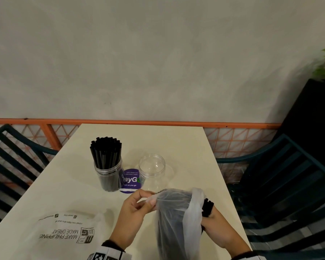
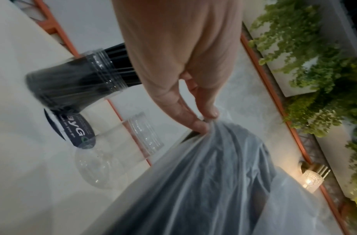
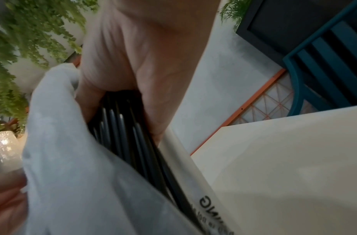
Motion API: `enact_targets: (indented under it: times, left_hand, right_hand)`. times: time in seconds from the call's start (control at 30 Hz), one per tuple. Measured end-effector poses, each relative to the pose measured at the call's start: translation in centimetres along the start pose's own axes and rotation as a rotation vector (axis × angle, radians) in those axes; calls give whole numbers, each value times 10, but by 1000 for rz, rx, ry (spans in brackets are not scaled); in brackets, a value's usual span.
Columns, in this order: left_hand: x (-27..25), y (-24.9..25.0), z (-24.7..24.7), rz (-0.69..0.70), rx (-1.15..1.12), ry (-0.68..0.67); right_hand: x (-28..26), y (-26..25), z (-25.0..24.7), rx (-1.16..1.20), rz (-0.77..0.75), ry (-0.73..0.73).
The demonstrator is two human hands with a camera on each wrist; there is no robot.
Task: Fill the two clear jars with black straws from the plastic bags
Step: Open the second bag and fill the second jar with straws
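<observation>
My left hand (image 1: 150, 200) pinches the top edge of a translucent plastic bag (image 1: 174, 222) between thumb and fingers; the left wrist view shows the same pinch (image 2: 206, 123) on the bag (image 2: 203, 182). My right hand (image 1: 210, 217) grips a bundle of black straws (image 1: 207, 206) that pokes out of the bag's right side. In the right wrist view the straws (image 3: 123, 127) lie in that hand's fist beside the bag (image 3: 73, 167). A clear jar (image 1: 108, 177) packed with black straws stands at the table's middle left. An empty clear jar (image 1: 152, 169) stands to its right.
A round purple sticker (image 1: 130, 182) lies between the jars. A flat printed plastic bag (image 1: 68, 233) lies on the cream table (image 1: 186, 147) at the near left. Dark slatted chairs (image 1: 289, 175) flank the table; an orange rail and a wall run behind it.
</observation>
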State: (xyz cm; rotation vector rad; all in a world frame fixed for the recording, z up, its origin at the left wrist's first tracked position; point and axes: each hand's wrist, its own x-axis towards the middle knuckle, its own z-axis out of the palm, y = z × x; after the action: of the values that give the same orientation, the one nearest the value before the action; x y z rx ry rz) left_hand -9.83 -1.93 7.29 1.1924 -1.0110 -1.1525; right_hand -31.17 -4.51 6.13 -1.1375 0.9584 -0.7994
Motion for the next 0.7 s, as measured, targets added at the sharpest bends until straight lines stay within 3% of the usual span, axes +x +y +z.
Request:
enact_targets:
  times: [0.2,0.43,0.53,0.63,0.7]
  left_hand:
    - [0,-4,0,19,83,110]
    - [0,-2,3,5,83,84]
    - [1,-2,0,3,109,73]
    - [-2,-2,-8,-15,42,-31]
    - [0,-1,-10,-46,112,-120]
  right_hand:
    - [-1,-5,8,11,-97,84]
    - [-3,-5,14,-130,-252,264]
    - [-5,-4,12,-83,-315,295]
    - [-5,-2,5,-97,-327,281]
    - [-5,0,5,-145,-264,217]
